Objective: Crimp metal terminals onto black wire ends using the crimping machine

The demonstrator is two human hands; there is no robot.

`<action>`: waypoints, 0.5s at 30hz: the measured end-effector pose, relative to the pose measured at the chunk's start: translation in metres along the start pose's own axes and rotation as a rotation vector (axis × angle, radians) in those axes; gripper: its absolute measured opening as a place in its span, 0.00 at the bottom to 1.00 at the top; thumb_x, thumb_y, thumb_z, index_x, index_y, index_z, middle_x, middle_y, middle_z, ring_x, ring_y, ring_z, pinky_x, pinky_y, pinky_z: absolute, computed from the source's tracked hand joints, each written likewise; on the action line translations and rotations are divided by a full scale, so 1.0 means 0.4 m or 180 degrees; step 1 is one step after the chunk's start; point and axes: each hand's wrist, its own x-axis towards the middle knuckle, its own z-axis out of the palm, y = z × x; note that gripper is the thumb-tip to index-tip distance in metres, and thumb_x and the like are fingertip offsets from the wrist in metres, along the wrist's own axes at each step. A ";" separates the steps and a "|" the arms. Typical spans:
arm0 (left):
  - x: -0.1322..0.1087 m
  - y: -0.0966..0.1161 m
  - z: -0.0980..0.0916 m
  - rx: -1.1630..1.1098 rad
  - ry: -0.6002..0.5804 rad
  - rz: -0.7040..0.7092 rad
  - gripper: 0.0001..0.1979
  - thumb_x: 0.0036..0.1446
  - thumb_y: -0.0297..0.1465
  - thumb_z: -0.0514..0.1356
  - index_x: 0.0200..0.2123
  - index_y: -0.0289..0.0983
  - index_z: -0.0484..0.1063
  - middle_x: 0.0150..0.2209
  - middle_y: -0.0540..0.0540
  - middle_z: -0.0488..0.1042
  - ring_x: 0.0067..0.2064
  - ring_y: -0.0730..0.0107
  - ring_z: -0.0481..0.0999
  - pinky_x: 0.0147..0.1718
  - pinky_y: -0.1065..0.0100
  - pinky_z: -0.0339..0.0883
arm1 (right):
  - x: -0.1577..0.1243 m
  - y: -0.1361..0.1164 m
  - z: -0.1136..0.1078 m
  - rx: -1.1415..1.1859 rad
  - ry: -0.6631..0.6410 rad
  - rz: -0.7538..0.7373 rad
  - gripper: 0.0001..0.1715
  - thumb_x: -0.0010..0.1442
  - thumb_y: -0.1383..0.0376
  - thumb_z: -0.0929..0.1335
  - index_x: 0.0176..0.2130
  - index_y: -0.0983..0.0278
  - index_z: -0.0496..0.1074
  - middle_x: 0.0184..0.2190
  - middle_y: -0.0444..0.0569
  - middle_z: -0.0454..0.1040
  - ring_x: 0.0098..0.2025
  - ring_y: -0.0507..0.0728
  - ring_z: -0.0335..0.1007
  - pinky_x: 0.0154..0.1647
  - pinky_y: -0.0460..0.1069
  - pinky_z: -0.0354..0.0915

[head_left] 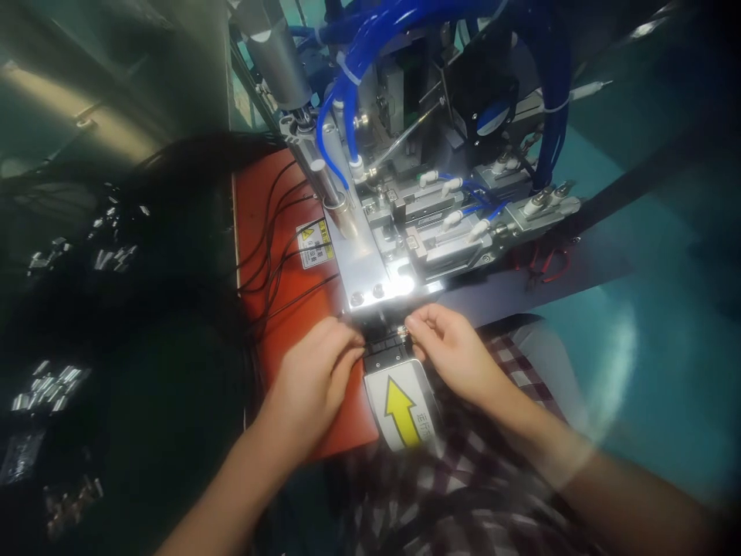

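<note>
At the front of a bench machine, both hands meet a dark fixture below a bright metal plate. My left hand reaches its left side, with thumb and fingertips pinched together; whatever is between them is hidden. On the other side my right hand pinches a small shiny piece at the fixture's edge, too small to name. Just in front of the fixture sits a white label with a yellow arrow.
Blue air hoses arch over the pneumatic cylinders. Black cables cross the orange base, near a warning label. Red-handled pliers lie at right. Small shiny parts are scattered on a dark surface at left.
</note>
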 end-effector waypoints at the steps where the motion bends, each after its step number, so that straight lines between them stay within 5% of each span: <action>1: -0.002 0.001 -0.007 -0.0028 -0.0085 -0.0155 0.05 0.62 0.28 0.55 0.34 0.38 0.69 0.34 0.48 0.74 0.36 0.69 0.74 0.34 0.71 0.68 | 0.000 0.001 0.000 0.0010 -0.0012 0.0001 0.14 0.62 0.59 0.64 0.27 0.62 0.63 0.17 0.39 0.66 0.22 0.51 0.64 0.27 0.47 0.61; 5: -0.040 -0.008 -0.040 -0.0095 -0.0339 -0.0673 0.03 0.60 0.30 0.56 0.38 0.40 0.69 0.32 0.51 0.74 0.32 0.70 0.75 0.29 0.72 0.67 | 0.002 0.006 0.001 0.0037 -0.0029 -0.0012 0.14 0.62 0.58 0.64 0.27 0.62 0.63 0.17 0.38 0.66 0.21 0.51 0.63 0.26 0.46 0.60; 8: -0.091 -0.025 -0.051 -0.0222 -0.0087 -0.0817 0.04 0.59 0.31 0.58 0.39 0.40 0.69 0.32 0.51 0.74 0.32 0.71 0.75 0.31 0.73 0.69 | 0.003 0.011 0.001 0.0024 -0.0045 -0.0051 0.15 0.62 0.57 0.64 0.28 0.62 0.63 0.17 0.39 0.66 0.21 0.51 0.62 0.25 0.46 0.59; 15: -0.126 -0.057 -0.031 0.0258 0.0572 0.0048 0.06 0.61 0.26 0.55 0.38 0.39 0.71 0.36 0.47 0.75 0.38 0.69 0.76 0.39 0.69 0.71 | 0.004 0.011 -0.004 -0.0025 -0.0057 -0.0118 0.15 0.62 0.57 0.63 0.27 0.62 0.63 0.17 0.40 0.67 0.21 0.51 0.63 0.26 0.47 0.60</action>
